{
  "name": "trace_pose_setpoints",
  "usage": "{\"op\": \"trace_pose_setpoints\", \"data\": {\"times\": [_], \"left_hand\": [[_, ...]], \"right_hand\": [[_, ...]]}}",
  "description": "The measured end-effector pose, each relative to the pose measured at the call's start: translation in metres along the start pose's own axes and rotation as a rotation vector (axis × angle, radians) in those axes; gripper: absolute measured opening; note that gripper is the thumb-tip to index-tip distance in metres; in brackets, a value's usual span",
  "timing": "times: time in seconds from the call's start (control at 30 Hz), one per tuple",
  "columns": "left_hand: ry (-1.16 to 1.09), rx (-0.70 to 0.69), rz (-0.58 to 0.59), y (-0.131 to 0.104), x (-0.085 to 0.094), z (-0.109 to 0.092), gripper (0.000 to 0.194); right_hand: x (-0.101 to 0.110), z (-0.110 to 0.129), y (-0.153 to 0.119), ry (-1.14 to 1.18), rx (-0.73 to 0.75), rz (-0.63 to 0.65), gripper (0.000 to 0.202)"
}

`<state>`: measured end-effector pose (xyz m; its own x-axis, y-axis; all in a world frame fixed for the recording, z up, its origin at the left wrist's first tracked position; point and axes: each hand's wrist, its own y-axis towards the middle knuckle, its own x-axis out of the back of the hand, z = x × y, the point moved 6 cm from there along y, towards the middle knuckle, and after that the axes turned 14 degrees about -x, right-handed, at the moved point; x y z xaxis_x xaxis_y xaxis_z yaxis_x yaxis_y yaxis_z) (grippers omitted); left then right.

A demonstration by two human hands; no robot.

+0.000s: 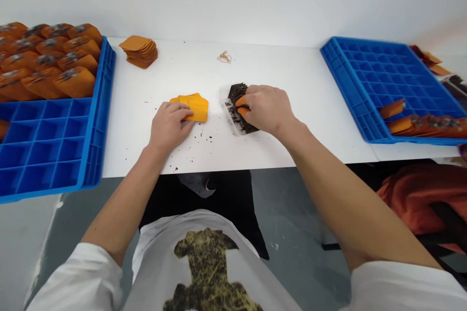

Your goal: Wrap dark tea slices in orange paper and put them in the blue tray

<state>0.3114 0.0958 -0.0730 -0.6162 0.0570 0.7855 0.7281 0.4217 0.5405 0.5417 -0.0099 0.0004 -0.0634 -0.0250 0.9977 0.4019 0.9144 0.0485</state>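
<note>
My left hand [170,126] rests on the table with its fingers over a small yellow-orange paper envelope [199,108], thumb at the near edge. My right hand [270,108] is closed in a pinch above a clear plastic box [225,97]. Orange coverings, like finger cots, show on its thumb and forefinger. Between them is a dark, thin piece, partly hidden. The box holds a row of dark brown, thin pieces [238,90] standing on edge, some under my right hand. Dark crumbs lie around the envelope and box.
A stack of orange envelopes [138,48] and some tan rubber bands [224,57] lie farther back. At left, a blue divided crate [83,165] holds many filled orange envelopes. Another blue crate [328,53] at right holds several. A person in red [419,194] is at the right edge.
</note>
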Motion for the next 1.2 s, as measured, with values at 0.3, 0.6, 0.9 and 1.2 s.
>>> {"op": "trace_pose_setpoints", "data": {"times": [0.3,0.6,0.9,1.2], "left_hand": [[-0.019,0.010,0.006,-0.001,-0.001,0.001,0.018],[-0.014,0.003,-0.004,0.000,0.000,0.000,0.019],[-0.033,0.002,-0.020,0.002,0.002,-0.002,0.022],[0.088,-0.119,0.124,0.017,0.004,-0.002,0.019]], "right_hand": [[0.003,-0.001,0.002,-0.053,-0.060,-0.025,0.034],[0.005,0.005,-0.003,-0.067,-0.023,-0.062,0.040],[0.030,-0.044,-0.001,0.185,-0.135,-0.070,0.027],[-0.022,-0.111,-0.014,1.040,-0.734,0.199,0.010]]}}
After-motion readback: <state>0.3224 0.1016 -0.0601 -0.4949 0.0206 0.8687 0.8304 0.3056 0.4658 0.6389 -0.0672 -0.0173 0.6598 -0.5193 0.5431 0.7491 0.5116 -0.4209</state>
